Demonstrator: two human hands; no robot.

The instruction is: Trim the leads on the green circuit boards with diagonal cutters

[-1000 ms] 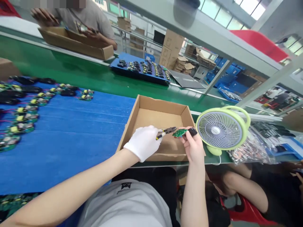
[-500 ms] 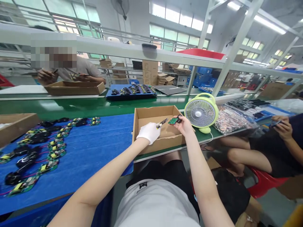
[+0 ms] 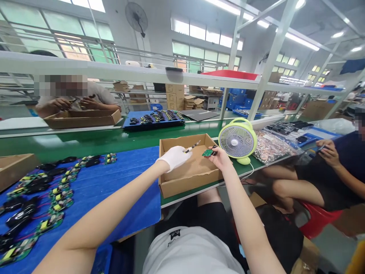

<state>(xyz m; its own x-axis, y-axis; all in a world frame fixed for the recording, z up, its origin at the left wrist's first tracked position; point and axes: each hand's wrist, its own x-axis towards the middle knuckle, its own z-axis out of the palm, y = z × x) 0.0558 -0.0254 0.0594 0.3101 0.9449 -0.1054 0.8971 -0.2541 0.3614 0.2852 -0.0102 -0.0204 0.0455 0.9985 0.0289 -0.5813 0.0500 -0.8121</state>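
Note:
My left hand (image 3: 174,158), in a white glove, is closed around slim pliers (image 3: 192,147) with a pale and dark grip, their dark tip pointing up and right. Over the right part of an open cardboard box (image 3: 188,185), my bare right hand (image 3: 221,158) pinches a small green circuit board (image 3: 208,152). A black part (image 3: 214,149) sits by the fingers at the board's right end. The pliers' tip and the board are apart. Small light bits lie on the box floor.
Circuit boards with black casings (image 3: 37,182) lie in rows on a blue mat (image 3: 122,182). A green fan (image 3: 238,140) stands right of the box, by a bag of metal parts (image 3: 272,146). Across the bench a co-worker's hands (image 3: 88,102) are above another box (image 3: 82,118).
My left hand has shifted left with the pliers, whose tip now sits farther from the board. The board has tilted flatter in my right hand. The camera view has tipped upward.

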